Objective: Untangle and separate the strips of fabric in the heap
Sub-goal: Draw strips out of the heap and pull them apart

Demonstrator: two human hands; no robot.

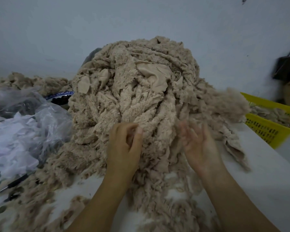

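- Heap of beige fleecy strips on the white table; it lies directly ahead of both hands and rises away from them; its near skirt spills between the forearms.
- Left hand: fingers and thumb curled on a tuft at the heap's near face; this is the engaged hand.
- Right hand: palm up, fingers spread and loose, grasping nothing; just beside the heap's lower right.
- Visible strands run roughly far-to-near down the slope toward the grip; a pull toward the body would probably follow their length.
- Hard to make out: the right hand is motion-blurred; every strip's ends are buried; the yellow basket is cut off at the right edge.
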